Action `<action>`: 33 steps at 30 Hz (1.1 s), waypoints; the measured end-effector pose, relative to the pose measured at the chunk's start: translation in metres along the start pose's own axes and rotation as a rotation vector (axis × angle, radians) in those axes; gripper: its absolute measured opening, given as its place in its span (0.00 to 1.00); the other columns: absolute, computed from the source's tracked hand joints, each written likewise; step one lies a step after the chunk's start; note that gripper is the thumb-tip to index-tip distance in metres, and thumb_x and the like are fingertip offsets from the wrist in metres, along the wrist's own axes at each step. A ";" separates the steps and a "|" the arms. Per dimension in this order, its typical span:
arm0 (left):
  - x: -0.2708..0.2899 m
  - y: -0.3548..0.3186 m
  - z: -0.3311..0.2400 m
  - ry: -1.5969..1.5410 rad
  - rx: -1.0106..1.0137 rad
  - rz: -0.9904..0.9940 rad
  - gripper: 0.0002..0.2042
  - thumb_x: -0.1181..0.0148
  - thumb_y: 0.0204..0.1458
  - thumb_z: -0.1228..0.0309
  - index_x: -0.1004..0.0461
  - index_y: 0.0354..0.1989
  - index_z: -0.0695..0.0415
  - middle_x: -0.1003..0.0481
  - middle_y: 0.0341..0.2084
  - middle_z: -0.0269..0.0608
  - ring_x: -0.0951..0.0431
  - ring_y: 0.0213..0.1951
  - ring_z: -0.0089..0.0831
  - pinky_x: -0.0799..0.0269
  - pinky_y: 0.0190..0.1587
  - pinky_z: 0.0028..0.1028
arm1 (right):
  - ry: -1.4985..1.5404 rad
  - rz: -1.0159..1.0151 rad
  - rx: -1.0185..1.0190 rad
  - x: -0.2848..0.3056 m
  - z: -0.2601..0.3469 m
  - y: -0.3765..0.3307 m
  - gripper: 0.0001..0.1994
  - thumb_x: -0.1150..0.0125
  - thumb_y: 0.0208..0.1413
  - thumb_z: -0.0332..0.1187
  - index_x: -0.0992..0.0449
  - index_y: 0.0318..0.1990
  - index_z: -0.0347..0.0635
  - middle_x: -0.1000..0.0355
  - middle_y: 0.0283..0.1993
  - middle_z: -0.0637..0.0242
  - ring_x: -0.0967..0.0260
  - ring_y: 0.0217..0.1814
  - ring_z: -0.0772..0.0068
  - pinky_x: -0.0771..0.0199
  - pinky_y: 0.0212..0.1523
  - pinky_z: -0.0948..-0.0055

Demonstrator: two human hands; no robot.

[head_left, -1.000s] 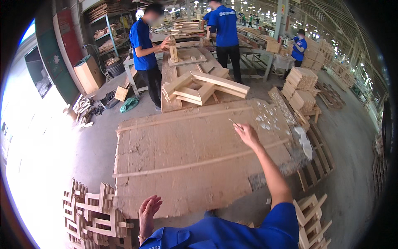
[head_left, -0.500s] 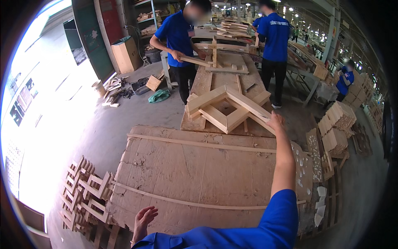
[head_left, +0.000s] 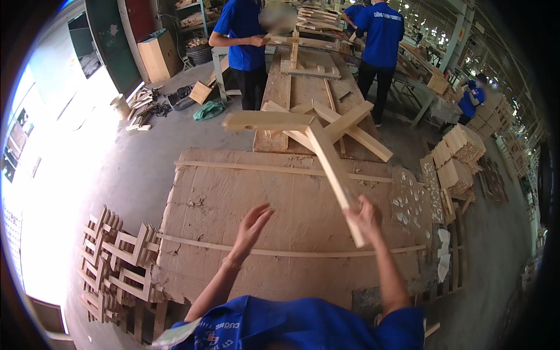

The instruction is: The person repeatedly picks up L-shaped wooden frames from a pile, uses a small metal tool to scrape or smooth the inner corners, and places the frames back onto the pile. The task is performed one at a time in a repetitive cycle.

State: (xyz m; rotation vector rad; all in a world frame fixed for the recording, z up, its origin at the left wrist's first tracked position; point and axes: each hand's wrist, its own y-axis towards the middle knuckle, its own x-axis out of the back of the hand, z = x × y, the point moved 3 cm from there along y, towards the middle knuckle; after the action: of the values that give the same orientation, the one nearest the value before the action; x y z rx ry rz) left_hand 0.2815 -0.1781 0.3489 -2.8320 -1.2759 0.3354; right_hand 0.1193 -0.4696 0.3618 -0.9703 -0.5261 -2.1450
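Observation:
My right hand (head_left: 366,220) is wrapped round one leg of an L-shaped wooden frame piece (head_left: 328,163), made of two pale bars joined at a corner. The piece is raised over the near table; its other leg points left. My left hand (head_left: 252,228) is open, fingers stretched out, over the cardboard-like tabletop (head_left: 227,195) and apart from the piece. Behind the held piece, crossed wooden frame pieces (head_left: 357,140) lie on the far bench, partly hidden by it.
Two thin wooden strips cross the near table; one is the front strip (head_left: 280,252). Stacked L-shaped frames (head_left: 125,259) stand at left, bundled wood (head_left: 461,149) at right. A person in a blue shirt (head_left: 245,52) works at the far bench's left, another (head_left: 379,44) at its right.
My right hand has drawn the L-shaped piece off the pile on the far bench, toward me over the near table. My left hand has moved forward and right.

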 end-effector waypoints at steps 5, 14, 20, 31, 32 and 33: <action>-0.053 0.035 -0.006 -0.404 0.066 0.158 0.30 0.44 0.53 0.61 0.50 0.61 0.54 0.30 0.47 0.45 0.29 0.47 0.35 0.33 0.50 0.34 | -0.107 -0.175 0.090 -0.050 0.099 -0.152 0.26 0.34 0.38 0.51 0.31 0.39 0.39 0.30 0.30 0.57 0.30 0.33 0.58 0.32 0.33 0.61; -0.008 -0.059 -0.010 -0.523 0.040 0.353 0.23 0.40 0.49 0.63 0.41 0.50 0.55 0.29 0.37 0.40 0.27 0.36 0.29 0.28 0.37 0.30 | 0.643 0.184 -0.055 0.002 0.154 -0.161 0.23 0.55 0.62 0.38 0.42 0.64 0.47 0.43 0.34 0.77 0.49 0.30 0.84 0.42 0.31 0.84; -0.009 -0.089 -0.040 -0.579 -0.015 0.517 0.24 0.39 0.49 0.65 0.42 0.51 0.57 0.28 0.36 0.41 0.28 0.36 0.26 0.28 0.38 0.28 | 0.397 -0.135 0.425 0.014 0.221 -0.134 0.18 0.48 0.58 0.25 0.31 0.56 0.45 0.39 0.38 0.70 0.42 0.37 0.81 0.39 0.38 0.83; -0.011 -0.092 -0.043 -0.519 0.011 0.525 0.24 0.40 0.49 0.64 0.41 0.52 0.57 0.28 0.37 0.42 0.28 0.35 0.28 0.29 0.37 0.29 | 0.026 -0.536 0.579 -0.001 0.261 -0.103 0.14 0.40 0.49 0.22 0.22 0.44 0.48 0.36 0.33 0.68 0.36 0.27 0.76 0.32 0.28 0.77; -0.011 -0.091 -0.041 -0.512 0.011 0.526 0.24 0.40 0.49 0.63 0.41 0.52 0.57 0.28 0.37 0.42 0.28 0.35 0.28 0.29 0.38 0.29 | -0.006 -0.531 0.570 -0.005 0.261 -0.105 0.14 0.39 0.48 0.22 0.22 0.43 0.48 0.36 0.33 0.68 0.36 0.27 0.75 0.32 0.27 0.76; -0.012 -0.089 -0.038 -0.506 0.011 0.527 0.24 0.40 0.50 0.63 0.41 0.52 0.57 0.28 0.38 0.42 0.28 0.35 0.28 0.29 0.38 0.29 | -0.039 -0.526 0.561 -0.010 0.259 -0.106 0.14 0.39 0.48 0.22 0.22 0.43 0.48 0.36 0.32 0.68 0.35 0.27 0.74 0.32 0.27 0.75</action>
State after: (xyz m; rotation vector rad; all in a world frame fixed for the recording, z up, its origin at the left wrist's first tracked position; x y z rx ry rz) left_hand 0.2161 -0.1248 0.3975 -3.1426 -0.5080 1.1171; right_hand 0.1687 -0.2375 0.5114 -0.5935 -1.4385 -2.2130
